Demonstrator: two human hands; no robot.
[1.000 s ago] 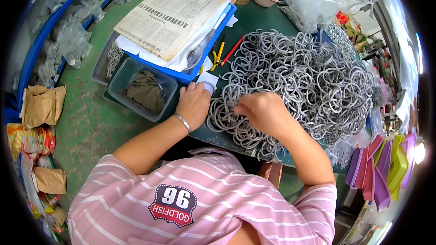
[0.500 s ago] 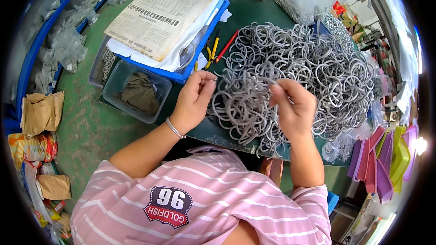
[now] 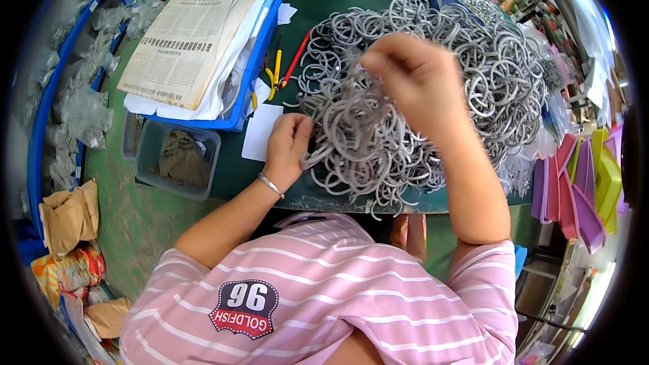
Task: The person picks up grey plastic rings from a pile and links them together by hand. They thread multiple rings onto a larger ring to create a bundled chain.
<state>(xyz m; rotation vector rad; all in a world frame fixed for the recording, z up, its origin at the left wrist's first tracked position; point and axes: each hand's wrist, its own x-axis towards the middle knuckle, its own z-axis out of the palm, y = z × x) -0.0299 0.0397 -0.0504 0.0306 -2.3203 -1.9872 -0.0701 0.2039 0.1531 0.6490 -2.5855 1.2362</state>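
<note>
A big tangled heap of grey metal rings (image 3: pixel 493 88) covers much of the dark green table top. At the heap's left edge is my left hand (image 3: pixel 288 147), its thumb and fingers pinched together beside the nearest rings. What lies in that pinch, if anything, is hidden. Above the middle of the heap my right hand (image 3: pixel 416 78) is raised, blurred, with its fingers curled together. Rings just below and left of it are smeared by motion. Whether one hangs from its fingers is not clear.
Left of the heap lie yellow-handled pliers (image 3: pixel 276 71), a red pen-like tool (image 3: pixel 296 59) and white paper (image 3: pixel 262 132). Newspapers (image 3: pixel 182 44) top a blue tray (image 3: pixel 243 98). A clear plastic bin (image 3: pixel 211 176) holds a brown cloth (image 3: pixel 182 159). Purple and green bins (image 3: pixel 588 176) stand right.
My right hand has risen away from the front of the heap, further over its middle. My left hand stays pinched near the left edge. The whole view has shifted a little.
</note>
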